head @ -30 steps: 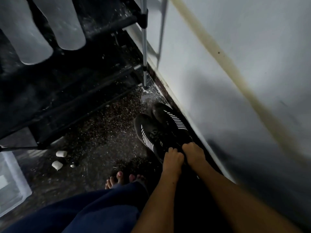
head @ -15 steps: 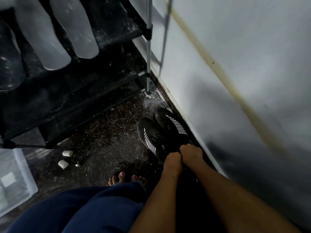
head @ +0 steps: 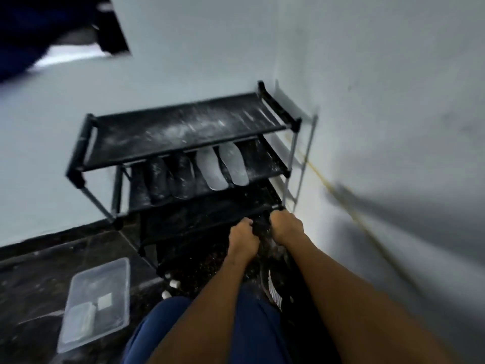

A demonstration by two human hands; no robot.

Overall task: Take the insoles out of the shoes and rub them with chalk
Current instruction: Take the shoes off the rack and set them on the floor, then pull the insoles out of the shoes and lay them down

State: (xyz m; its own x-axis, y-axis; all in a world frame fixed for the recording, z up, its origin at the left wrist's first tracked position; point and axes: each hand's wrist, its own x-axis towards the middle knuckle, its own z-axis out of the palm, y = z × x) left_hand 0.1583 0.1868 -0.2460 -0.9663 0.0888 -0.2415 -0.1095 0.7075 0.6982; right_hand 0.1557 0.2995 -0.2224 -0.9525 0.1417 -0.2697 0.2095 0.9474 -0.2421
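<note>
Both hands are held out in front of the person, close together, each curled around a dark shoe: the left hand grips one side and the right hand the other, though the fingers disappear under the knuckles and the picture is smeared, so I cannot tell exactly how they hold. A second shoe with white stripes peeks out lower down, mostly hidden behind the right forearm. On the middle shelf of the black shoe rack lie two pale insoles side by side, and next to them a dark pair, too dim to say whether those are insoles or shoes. Small white chalk pieces lie on the dark floor just beyond the blue-clad knee. A clear plastic tray sits on the floor to the left, its contents hazy.
</note>
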